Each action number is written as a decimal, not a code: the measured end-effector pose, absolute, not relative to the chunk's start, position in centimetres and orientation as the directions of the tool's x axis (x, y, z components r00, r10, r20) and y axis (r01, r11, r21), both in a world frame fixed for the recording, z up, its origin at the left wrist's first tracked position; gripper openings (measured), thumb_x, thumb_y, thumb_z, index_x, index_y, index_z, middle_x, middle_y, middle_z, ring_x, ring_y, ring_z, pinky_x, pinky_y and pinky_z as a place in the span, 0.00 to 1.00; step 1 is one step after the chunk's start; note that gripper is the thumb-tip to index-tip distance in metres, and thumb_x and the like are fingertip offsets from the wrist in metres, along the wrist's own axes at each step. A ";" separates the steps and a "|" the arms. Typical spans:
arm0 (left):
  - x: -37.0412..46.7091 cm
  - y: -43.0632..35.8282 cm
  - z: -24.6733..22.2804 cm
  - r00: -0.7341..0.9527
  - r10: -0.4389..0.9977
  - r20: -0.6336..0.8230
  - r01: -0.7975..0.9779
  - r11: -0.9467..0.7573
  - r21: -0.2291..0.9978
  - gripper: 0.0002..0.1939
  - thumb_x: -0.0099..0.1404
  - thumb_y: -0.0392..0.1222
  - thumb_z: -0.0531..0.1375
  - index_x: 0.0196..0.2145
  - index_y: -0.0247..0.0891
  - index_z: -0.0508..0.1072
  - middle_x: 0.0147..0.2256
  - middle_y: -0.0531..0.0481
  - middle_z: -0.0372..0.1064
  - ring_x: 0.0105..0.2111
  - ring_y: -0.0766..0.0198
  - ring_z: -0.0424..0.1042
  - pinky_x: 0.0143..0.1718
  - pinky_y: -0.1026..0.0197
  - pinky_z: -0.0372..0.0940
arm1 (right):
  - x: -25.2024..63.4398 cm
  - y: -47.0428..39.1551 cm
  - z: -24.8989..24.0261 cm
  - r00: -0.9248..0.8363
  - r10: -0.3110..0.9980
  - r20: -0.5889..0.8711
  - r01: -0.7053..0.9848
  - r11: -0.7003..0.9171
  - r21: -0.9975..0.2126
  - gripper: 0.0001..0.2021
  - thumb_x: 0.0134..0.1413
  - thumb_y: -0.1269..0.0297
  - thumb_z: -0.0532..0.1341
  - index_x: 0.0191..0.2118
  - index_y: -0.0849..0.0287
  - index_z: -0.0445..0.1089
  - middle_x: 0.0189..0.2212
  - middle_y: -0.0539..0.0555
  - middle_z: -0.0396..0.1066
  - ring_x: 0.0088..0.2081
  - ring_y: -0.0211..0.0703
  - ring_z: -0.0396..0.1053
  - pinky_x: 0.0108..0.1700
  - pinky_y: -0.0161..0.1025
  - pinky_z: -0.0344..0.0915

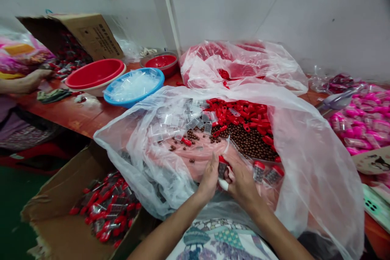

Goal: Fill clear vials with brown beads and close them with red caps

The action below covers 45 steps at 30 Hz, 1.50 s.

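My left hand (209,178) and my right hand (242,180) meet over a spread plastic sheet (317,162). Between their fingers is a small clear container with a red cap (222,166), dark inside. Something white (223,185) shows at my right fingers; I cannot tell whether it is a finger wrap. Two more red-capped containers (258,171) lie just right of my right hand. Beyond the hands sit a heap of small brown balls (254,144), loose red caps (243,115) and clear plastic cases (170,122). A few balls are scattered left of the heap.
A cardboard box (51,211) of red-capped containers stands low at the left. Behind are a blue basin (158,83), a red basin (94,74) and a plastic bag of red pieces (274,67). Pink containers (365,118) pile up at right. Another person's hand (33,81) is far left.
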<state>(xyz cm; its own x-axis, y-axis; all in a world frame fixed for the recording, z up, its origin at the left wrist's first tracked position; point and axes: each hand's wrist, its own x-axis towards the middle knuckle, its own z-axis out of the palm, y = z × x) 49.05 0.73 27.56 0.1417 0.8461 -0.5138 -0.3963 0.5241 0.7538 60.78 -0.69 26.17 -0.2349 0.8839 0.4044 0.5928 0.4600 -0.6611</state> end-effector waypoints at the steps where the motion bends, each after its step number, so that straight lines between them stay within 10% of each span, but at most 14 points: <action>1: 49.1 0.7 27.5 0.125 0.856 -0.501 -0.376 0.508 0.775 0.33 0.55 0.70 0.49 0.37 0.35 0.69 0.21 0.52 0.68 0.19 0.68 0.65 0.21 0.66 0.59 | 60.8 -0.8 26.2 -0.230 0.883 0.410 0.601 0.460 -0.653 0.30 0.45 0.71 0.59 0.57 0.56 0.56 0.52 0.60 0.66 0.51 0.52 0.66 0.51 0.50 0.64; 7: 49.0 0.7 27.7 0.071 0.901 -0.427 -0.303 0.427 0.852 0.29 0.57 0.66 0.51 0.40 0.36 0.70 0.22 0.53 0.66 0.20 0.67 0.65 0.22 0.65 0.59 | 60.5 -1.1 26.9 -0.207 0.895 0.395 0.587 0.436 -0.682 0.29 0.45 0.70 0.61 0.57 0.56 0.58 0.52 0.61 0.66 0.52 0.53 0.65 0.52 0.52 0.63; 12: 48.3 1.0 28.2 0.084 0.871 -0.484 -0.442 0.468 0.765 0.28 0.59 0.63 0.51 0.41 0.35 0.70 0.20 0.54 0.64 0.17 0.69 0.62 0.20 0.66 0.58 | 60.8 -0.8 27.9 -0.184 0.979 0.092 0.290 0.143 -0.946 0.35 0.41 0.66 0.66 0.58 0.56 0.56 0.49 0.59 0.68 0.45 0.50 0.70 0.44 0.45 0.68; 18: 46.8 0.9 29.3 0.250 0.877 -0.411 -0.502 0.480 0.719 0.28 0.63 0.56 0.50 0.57 0.42 0.58 0.23 0.55 0.67 0.18 0.70 0.64 0.20 0.69 0.59 | 62.5 -0.2 27.0 -0.025 0.974 -0.224 0.010 -0.224 -0.974 0.13 0.52 0.57 0.59 0.40 0.60 0.72 0.31 0.55 0.75 0.32 0.47 0.71 0.33 0.40 0.67; 23: 47.1 0.4 28.5 0.295 0.839 -0.457 -0.421 0.543 0.726 0.31 0.61 0.60 0.50 0.58 0.42 0.59 0.23 0.54 0.68 0.18 0.69 0.64 0.21 0.67 0.60 | 62.4 -0.4 28.0 -0.043 0.999 0.029 0.244 0.039 -0.969 0.18 0.56 0.57 0.55 0.52 0.55 0.66 0.48 0.57 0.70 0.49 0.52 0.67 0.48 0.48 0.63; 29: 47.9 0.2 28.1 0.273 0.813 -0.515 -0.406 0.582 0.704 0.40 0.56 0.71 0.44 0.50 0.36 0.68 0.24 0.50 0.70 0.20 0.66 0.67 0.22 0.66 0.59 | 61.5 -1.2 29.1 -0.422 0.870 0.254 0.656 0.487 -0.577 0.36 0.46 0.52 0.63 0.60 0.60 0.54 0.52 0.65 0.64 0.52 0.60 0.62 0.51 0.55 0.60; 39: 47.7 0.0 28.7 0.279 0.781 -0.558 -0.303 0.623 0.721 0.29 0.59 0.64 0.48 0.22 0.33 0.69 0.14 0.51 0.62 0.14 0.69 0.59 0.18 0.67 0.53 | 61.1 -0.7 29.5 -0.506 0.816 0.279 0.707 0.578 -0.407 0.33 0.47 0.54 0.61 0.56 0.65 0.55 0.50 0.67 0.64 0.49 0.60 0.62 0.50 0.53 0.60; 45: 47.6 0.0 28.8 0.370 0.793 -0.484 -0.385 0.606 0.696 0.37 0.60 0.67 0.41 0.41 0.31 0.72 0.15 0.54 0.60 0.13 0.69 0.57 0.16 0.66 0.51 | 61.2 -0.6 30.4 -0.530 0.805 0.268 0.691 0.593 -0.413 0.32 0.45 0.60 0.61 0.56 0.66 0.55 0.48 0.65 0.65 0.47 0.57 0.63 0.49 0.51 0.61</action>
